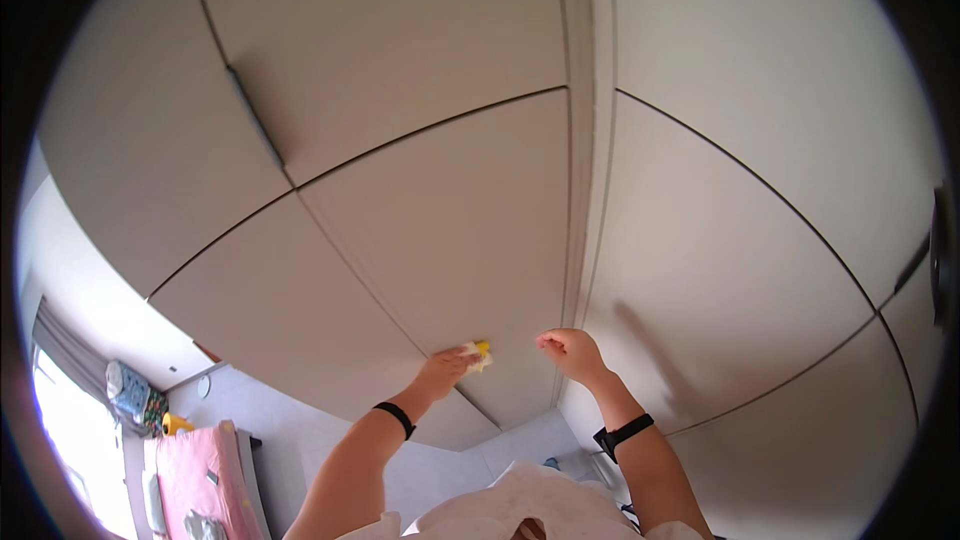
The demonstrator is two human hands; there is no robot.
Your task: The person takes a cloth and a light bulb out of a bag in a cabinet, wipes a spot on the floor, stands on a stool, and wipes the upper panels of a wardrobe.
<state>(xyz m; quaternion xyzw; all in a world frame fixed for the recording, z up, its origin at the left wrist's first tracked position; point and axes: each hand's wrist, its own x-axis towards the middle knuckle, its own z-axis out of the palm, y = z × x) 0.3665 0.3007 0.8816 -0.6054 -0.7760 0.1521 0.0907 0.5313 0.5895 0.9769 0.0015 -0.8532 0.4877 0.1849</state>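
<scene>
My left hand (444, 373) presses a white and yellow cloth (480, 357) against the lower part of a pale wardrobe door (457, 240), just by the seam between two doors. A dark band circles that wrist. To the right, my right hand (574, 352) hangs in front of the inner corner where two wardrobe fronts meet. Its fingers are curled in, and nothing shows between them. A black watch (624, 436) sits on the right wrist. The right arm's shadow falls on the wardrobe front (720, 255) at the right.
A dark recessed handle (256, 120) runs along an upper door seam. At the lower left stands a bed with a pink sheet (191, 465), near a bright window (75, 420) and stacked bundles (135, 394). Grey floor (435, 472) lies below. A dark object (940, 255) is at the far right.
</scene>
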